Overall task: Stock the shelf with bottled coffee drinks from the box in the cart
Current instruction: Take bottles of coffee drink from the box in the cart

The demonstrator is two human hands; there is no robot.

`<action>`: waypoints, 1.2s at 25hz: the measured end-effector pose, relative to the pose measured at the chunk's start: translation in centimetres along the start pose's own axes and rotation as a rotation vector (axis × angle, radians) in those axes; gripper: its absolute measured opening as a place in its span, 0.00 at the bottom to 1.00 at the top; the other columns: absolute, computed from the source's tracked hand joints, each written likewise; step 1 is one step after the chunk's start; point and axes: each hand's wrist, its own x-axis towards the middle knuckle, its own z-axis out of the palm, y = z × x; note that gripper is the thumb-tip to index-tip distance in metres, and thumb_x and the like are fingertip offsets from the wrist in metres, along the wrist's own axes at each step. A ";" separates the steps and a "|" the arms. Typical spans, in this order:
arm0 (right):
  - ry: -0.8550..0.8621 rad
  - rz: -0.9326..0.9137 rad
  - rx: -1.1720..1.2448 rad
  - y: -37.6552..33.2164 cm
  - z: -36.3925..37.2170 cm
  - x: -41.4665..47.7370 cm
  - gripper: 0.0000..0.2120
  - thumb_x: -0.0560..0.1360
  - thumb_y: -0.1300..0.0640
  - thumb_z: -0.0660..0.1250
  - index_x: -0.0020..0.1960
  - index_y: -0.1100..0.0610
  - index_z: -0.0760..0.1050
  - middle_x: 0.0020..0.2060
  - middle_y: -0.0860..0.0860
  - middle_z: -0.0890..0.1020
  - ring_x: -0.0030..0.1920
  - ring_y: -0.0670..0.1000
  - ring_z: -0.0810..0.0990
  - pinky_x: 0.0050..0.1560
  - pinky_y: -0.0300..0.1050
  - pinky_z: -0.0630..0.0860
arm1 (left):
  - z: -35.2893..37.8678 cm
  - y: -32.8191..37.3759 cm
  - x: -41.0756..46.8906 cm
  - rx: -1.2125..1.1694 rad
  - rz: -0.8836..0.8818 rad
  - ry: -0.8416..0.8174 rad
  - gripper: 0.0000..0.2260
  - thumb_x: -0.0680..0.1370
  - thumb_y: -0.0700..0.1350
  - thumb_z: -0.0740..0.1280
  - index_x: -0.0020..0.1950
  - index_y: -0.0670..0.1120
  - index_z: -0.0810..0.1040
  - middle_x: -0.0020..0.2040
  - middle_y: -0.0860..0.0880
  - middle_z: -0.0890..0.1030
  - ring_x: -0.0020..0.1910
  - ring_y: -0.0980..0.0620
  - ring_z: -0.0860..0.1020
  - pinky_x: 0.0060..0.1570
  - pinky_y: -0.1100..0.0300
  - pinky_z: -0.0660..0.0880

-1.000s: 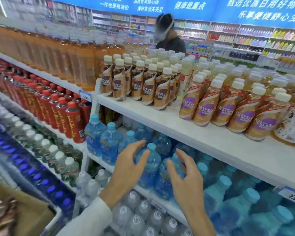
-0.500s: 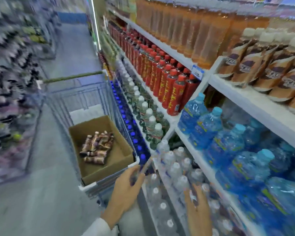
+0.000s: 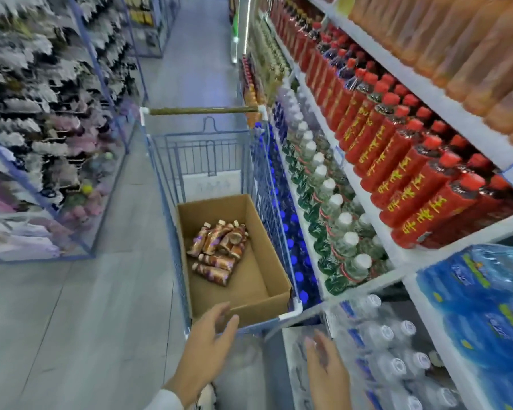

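A blue wire cart (image 3: pixel 166 184) stands in the aisle ahead of me with an open cardboard box (image 3: pixel 267 279) inside. Several brown bottled coffee drinks (image 3: pixel 218 251) lie loose in the box's far half. My left hand (image 3: pixel 209 344) hovers open at the near rim of the box, fingers spread, holding nothing. My right hand (image 3: pixel 326 368) is lower and to the right, open and empty, beside the cart's corner. The coffee shelf is out of view.
The drinks shelving (image 3: pixel 376 184) runs along the right with red-capped bottles (image 3: pixel 403 173), orange drinks (image 3: pixel 456 39), clear bottles (image 3: pixel 332 220) and blue water packs (image 3: pixel 486 306). A rack of hanging goods (image 3: pixel 36 113) lines the left. The grey floor (image 3: pixel 80 306) lies between.
My view has swung left from the coffee shelf to the cart. Both empty hands dropped from the blue water bottles and moved toward the near edge of the box.
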 end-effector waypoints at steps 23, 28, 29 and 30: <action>-0.567 0.133 -0.414 -9.8 17.2 23.6 0.20 0.79 0.39 0.64 0.69 0.42 0.72 0.65 0.39 0.77 0.65 0.43 0.75 0.69 0.48 0.72 | 5.6 -11.2 33.4 -0.095 -1.010 0.139 0.30 0.83 0.56 0.61 0.79 0.38 0.63 0.76 0.38 0.70 0.73 0.37 0.70 0.72 0.50 0.65; -0.534 0.201 -0.382 -8.3 18.3 27.8 0.15 0.78 0.43 0.68 0.64 0.40 0.75 0.61 0.37 0.79 0.61 0.38 0.77 0.65 0.40 0.72 | 8.9 -16.9 40.1 -0.157 -1.115 0.173 0.28 0.84 0.57 0.60 0.75 0.37 0.70 0.73 0.38 0.73 0.70 0.38 0.72 0.63 0.54 0.67; -0.535 0.201 -0.376 -7.8 18.4 28.3 0.14 0.78 0.44 0.68 0.63 0.41 0.76 0.60 0.37 0.79 0.61 0.38 0.77 0.66 0.41 0.72 | 9.7 -18.0 40.9 -0.203 -1.132 0.205 0.29 0.84 0.57 0.60 0.76 0.37 0.69 0.74 0.38 0.73 0.70 0.38 0.72 0.63 0.54 0.67; -0.542 0.193 -0.369 -7.5 18.5 28.6 0.13 0.78 0.45 0.69 0.63 0.41 0.76 0.60 0.37 0.79 0.62 0.39 0.77 0.66 0.41 0.72 | 10.3 -18.9 41.6 -0.238 -1.138 0.240 0.30 0.83 0.58 0.62 0.77 0.37 0.67 0.74 0.38 0.72 0.70 0.38 0.72 0.65 0.54 0.67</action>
